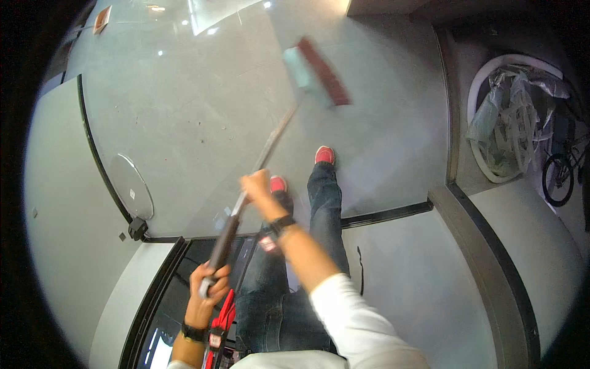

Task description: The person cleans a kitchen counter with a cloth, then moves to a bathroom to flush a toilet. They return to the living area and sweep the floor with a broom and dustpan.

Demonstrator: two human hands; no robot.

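A long-handled broom runs diagonally from my body out over the smooth grey floor. My left hand is wrapped around the dark grip near the handle's end. Further along the pole, my right hand grips its metal part. The broom head has a pale blue block and dark red bristles. It is blurred, so whether the bristles touch the floor cannot be told. Small dark bits of debris lie on the floor to the left of the pole.
My red shoes stand on the floor below the broom head. A clear round disc leans by the left wall. At right, past a floor edge, are a white oval tub with plastic sheeting and a bicycle.
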